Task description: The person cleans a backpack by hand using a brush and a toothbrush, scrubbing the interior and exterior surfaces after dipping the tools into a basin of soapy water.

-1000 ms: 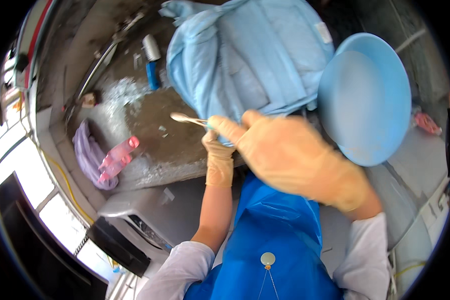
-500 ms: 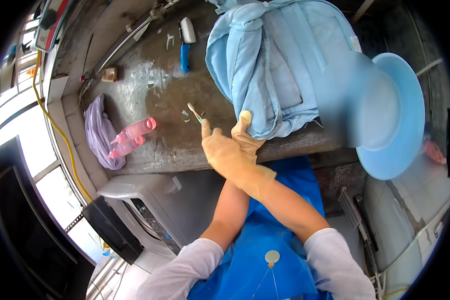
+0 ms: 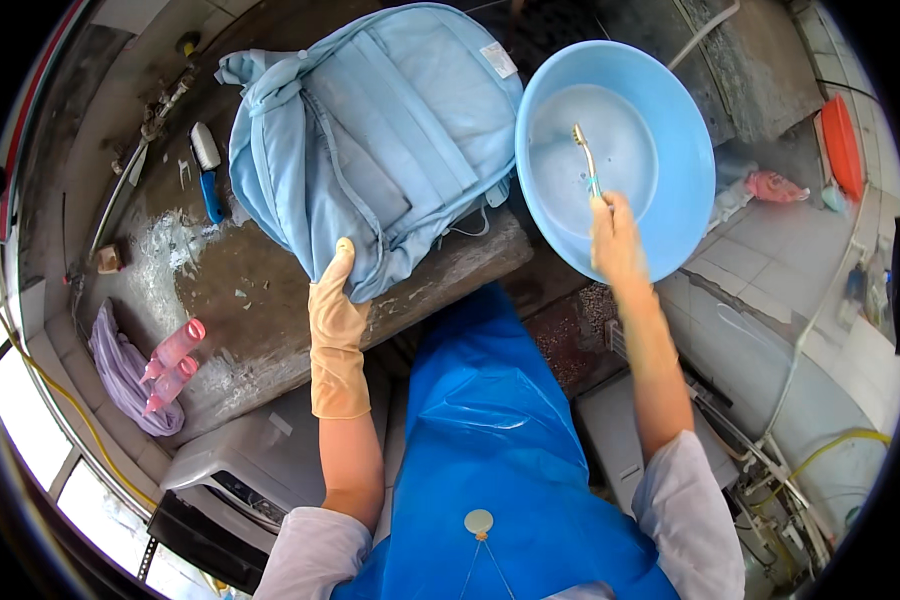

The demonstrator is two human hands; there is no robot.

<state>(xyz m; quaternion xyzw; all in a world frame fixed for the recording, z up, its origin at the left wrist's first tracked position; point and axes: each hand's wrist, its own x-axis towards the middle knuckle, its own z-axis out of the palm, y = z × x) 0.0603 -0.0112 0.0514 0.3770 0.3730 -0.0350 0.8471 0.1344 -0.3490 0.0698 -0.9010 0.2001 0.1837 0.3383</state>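
A wet, light-blue backpack [image 3: 400,120] lies on the dark stone slab. My left hand [image 3: 338,300], in a cream rubber glove, grips its near edge; the thumb is on top and the other fingers are hidden beneath the fabric. To the right stands a light-blue basin [image 3: 692,130] with cloudy liquid in it. My right hand [image 3: 618,240] reaches over the basin's near rim, closed round the handle of a toothbrush [image 3: 588,165]. The toothbrush points away from me, bristle end above the basin's inside.
Left on the slab [image 3: 260,325] are a blue-handled scrubbing brush [image 3: 207,175], two pink bottles [image 3: 175,365] and a purple cloth [image 3: 120,370]. A metal pipe [image 3: 125,185] runs along the left wall. Below the slab stands a grey appliance [image 3: 245,450]. A red container [image 3: 840,148] is far right.
My right hand has moved from across my left arm to over the basin, carrying the toothbrush. My left hand still holds the backpack's edge. The view has swung right.
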